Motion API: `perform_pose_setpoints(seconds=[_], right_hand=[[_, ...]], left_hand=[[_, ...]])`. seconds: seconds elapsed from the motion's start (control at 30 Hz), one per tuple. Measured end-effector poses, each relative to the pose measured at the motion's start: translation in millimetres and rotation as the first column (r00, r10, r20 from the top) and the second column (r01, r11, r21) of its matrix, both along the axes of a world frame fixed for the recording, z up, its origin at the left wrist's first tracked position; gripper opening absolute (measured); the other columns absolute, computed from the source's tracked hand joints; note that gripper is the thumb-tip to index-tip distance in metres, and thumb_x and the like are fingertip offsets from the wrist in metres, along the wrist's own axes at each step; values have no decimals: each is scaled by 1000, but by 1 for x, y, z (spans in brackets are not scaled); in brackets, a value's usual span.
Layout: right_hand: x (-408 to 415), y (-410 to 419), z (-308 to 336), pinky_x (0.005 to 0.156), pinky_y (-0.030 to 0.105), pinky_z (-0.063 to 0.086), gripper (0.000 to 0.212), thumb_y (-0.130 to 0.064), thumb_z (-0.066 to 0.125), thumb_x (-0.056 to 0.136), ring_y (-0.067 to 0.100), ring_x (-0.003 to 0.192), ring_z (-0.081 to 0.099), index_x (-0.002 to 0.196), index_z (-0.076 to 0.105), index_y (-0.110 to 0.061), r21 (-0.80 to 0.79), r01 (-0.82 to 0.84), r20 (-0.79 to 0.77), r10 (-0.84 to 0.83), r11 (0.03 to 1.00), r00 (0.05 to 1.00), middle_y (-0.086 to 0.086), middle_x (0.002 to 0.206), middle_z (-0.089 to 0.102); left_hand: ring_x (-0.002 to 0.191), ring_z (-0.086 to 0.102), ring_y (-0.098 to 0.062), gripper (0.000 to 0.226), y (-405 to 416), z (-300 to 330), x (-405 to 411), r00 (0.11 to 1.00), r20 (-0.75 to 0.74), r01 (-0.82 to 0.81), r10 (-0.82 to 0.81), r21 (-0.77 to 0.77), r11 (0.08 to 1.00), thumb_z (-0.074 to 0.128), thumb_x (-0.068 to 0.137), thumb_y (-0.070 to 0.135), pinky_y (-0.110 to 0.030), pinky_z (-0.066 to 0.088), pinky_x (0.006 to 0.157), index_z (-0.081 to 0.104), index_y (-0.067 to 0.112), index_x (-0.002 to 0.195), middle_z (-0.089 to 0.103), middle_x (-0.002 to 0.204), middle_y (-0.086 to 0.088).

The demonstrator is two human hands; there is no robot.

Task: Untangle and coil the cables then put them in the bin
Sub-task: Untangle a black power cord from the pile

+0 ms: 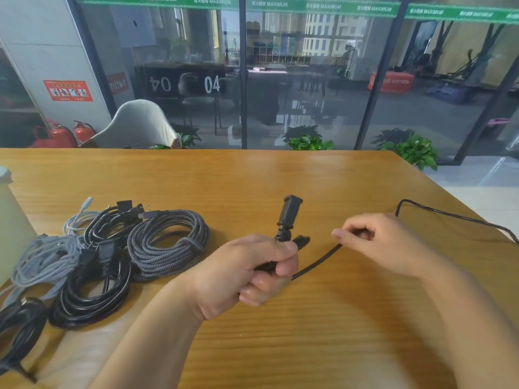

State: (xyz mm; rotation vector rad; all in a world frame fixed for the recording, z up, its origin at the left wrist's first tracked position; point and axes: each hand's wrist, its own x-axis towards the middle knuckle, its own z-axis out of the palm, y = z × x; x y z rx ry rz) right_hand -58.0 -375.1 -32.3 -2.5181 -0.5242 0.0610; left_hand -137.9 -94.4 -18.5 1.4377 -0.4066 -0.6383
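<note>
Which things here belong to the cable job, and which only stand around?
Job: black cable held by left hand and right hand; braided coil; black coil; grey cables.
Around: chair, fire extinguishers, plants.

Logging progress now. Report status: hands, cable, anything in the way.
Left hand grips black cable near its plug. Right hand pinches same cable; the rest trails off table's right edge. Coiled cables lie left, apart.

Two hands (247, 270), two fire extinguishers (56, 134), one chair (137, 126), one wooden table (309, 332).
</note>
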Motion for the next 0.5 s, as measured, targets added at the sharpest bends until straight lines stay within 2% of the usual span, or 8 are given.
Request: perform_pose_setpoints(seconds=[0.07, 0.17, 0.23, 0.3, 0.4, 0.5], right_hand=[[-6, -3, 3, 67, 41, 46, 34, -71, 55, 88, 21, 71, 56, 90, 71, -42, -10, -46, -59, 45, 999, 997, 4, 78, 60], [-10, -3, 5, 64, 34, 40, 22, -59, 63, 92, 11, 64, 51, 86, 73, -41, -53, -8, -77, 4, 999, 997, -10, 67, 51], [-10, 6, 3, 59, 31, 38, 27, -60, 65, 91, 9, 56, 50, 78, 72, -38, -87, 78, 21, -77, 993, 997, -12, 55, 50], [-11, 19, 1, 52, 28, 39, 32, -64, 68, 87, 7, 51, 51, 72, 68, -36, -95, 170, 185, -150, 981, 971, -17, 49, 54], [-18, 33, 0, 50, 28, 40, 39, -65, 71, 85, 10, 46, 48, 67, 65, -30, 32, 206, 335, -205, 978, 920, -17, 49, 54], [-25, 41, 1, 50, 30, 37, 37, -56, 75, 86, 11, 46, 42, 64, 63, -28, 194, 140, 340, -201, 971, 919, -13, 45, 49]], left_hand=[[47, 20, -10, 34, -3, -2, -1, 1000, 13, 12, -13, 73, 997, 44, 100, 38, -23, 18, 46, 47, 21, 70, 28, 56, 5], [47, 19, -10, 33, -6, -5, 1, 1000, 2, 14, -14, 105, 994, 45, 99, 38, -24, 18, 47, 46, 20, 71, 28, 56, 5], [47, 19, -10, 33, -9, -6, 1, 999, -21, 36, -35, 86, 996, 45, 99, 38, -23, 18, 46, 47, 21, 71, 28, 56, 5], [47, 18, -10, 34, -13, -8, 0, 998, -29, 63, -61, 90, 994, 45, 99, 39, -23, 18, 46, 48, 21, 69, 28, 56, 5], [47, 18, -11, 34, -19, -12, 0, 998, -11, 56, -55, 140, 989, 46, 98, 39, -26, 15, 48, 48, 21, 69, 27, 55, 5], [49, 17, -13, 32, -21, -17, 3, 1000, -3, -15, 15, 160, 987, 46, 96, 40, -27, 14, 48, 48, 21, 70, 27, 56, 4]])
